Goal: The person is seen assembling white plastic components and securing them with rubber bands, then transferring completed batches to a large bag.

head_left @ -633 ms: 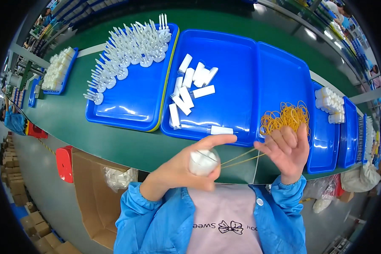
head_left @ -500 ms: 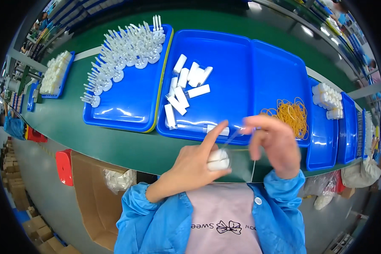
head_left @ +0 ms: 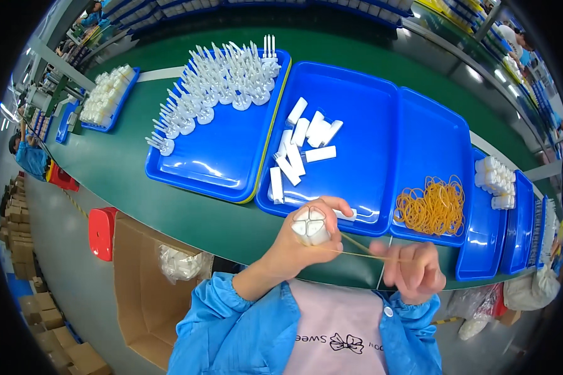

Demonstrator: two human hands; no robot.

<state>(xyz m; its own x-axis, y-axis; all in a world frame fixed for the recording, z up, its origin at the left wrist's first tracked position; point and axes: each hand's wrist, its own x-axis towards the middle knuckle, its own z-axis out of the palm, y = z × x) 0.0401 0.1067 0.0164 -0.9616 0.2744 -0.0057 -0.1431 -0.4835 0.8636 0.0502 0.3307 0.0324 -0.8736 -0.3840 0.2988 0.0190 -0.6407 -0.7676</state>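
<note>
My left hand (head_left: 306, 240) is wrapped around a bundle of white wedge-shaped plastic pieces (head_left: 311, 226), their ends facing up and fitted into a round. From that bundle a yellow rubber band (head_left: 360, 255) stretches to the right in two strands. Its other end is hooked on the bent fingers of my right hand (head_left: 414, 270). Just beyond my left hand, a single white piece (head_left: 346, 214) lies at the near edge of a blue tray (head_left: 356, 169). Several more white pieces (head_left: 296, 157) lie loose in the same tray.
Yellow rubber bands (head_left: 430, 207) are heaped in the tray to the right. At the left, a blue tray (head_left: 200, 165) holds rows of clear round-based parts with upright prongs (head_left: 231, 78). White bundles (head_left: 494, 181) stand farther right. Below the green table are a red stool (head_left: 101, 234) and a cardboard box (head_left: 141, 281).
The bundle in my left hand has turned so its ends face up. My right hand has moved down, away from the trays, and the band is now stretched taut. The whole view has shifted slightly.
</note>
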